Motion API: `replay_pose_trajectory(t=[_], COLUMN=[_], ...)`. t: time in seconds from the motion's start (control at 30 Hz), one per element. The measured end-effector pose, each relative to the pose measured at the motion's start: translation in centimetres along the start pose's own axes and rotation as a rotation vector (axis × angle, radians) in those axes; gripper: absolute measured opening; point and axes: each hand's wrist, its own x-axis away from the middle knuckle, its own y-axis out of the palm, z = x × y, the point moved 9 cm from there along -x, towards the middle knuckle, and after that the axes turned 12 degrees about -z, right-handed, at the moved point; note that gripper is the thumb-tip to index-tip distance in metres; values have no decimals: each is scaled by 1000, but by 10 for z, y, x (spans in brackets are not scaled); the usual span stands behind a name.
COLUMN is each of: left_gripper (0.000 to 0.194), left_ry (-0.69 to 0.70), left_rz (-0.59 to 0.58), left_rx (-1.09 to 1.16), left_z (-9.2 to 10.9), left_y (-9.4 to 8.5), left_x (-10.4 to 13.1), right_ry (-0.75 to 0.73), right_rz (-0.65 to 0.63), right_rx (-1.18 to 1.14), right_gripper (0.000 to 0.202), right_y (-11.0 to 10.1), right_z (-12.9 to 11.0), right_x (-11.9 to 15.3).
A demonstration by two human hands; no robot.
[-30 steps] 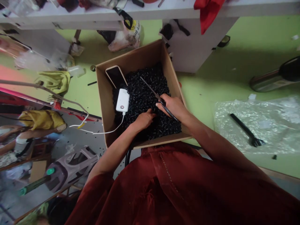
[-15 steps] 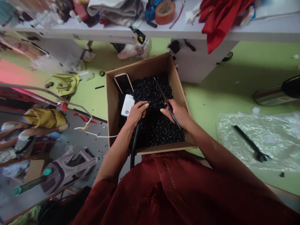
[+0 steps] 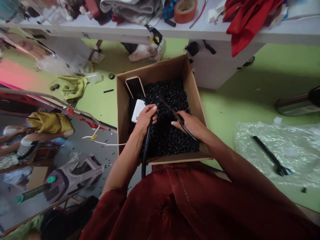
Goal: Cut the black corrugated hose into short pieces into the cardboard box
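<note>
Left grip [image 3: 148,117] is grasping a black ribbed tube [image 3: 146,146] over the carton [image 3: 122,111], so the left hand is sitting nearest. Tube is running roughly 6 to 12 o'clock, its end showing by the thumb. Dark cutting tool [image 3: 172,110] is pointing to 10 o'clock, tips lying just beside that end; contact, can't tell. Right grip [image 3: 191,125] is clasping the tool's handles, sitting 4 o'clock from the tube end.
</note>
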Motion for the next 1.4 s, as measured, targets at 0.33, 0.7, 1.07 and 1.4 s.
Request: replay_pose_trajectory(t=[0.33,0.7,1.07,1.4], left_gripper=[25,25,29,32], left_ry=[-20,-1,28,-46], left_rz=[66,112,105,72], left_rx=[53,13,-39,1], left_z=[-2,4,6,1], left_y=[1,3,3,4], left_x=[2,5,3,4], right_ry=[-30,-27,4,82], right_rz=[-19,-52,-25,8], right_rx=[3,105,217,319], right_gripper=[43,42,43,45], right_y=[2,9,5,-3], right_z=[-3,0,0,-4], right_x=[1,-4,-2,3])
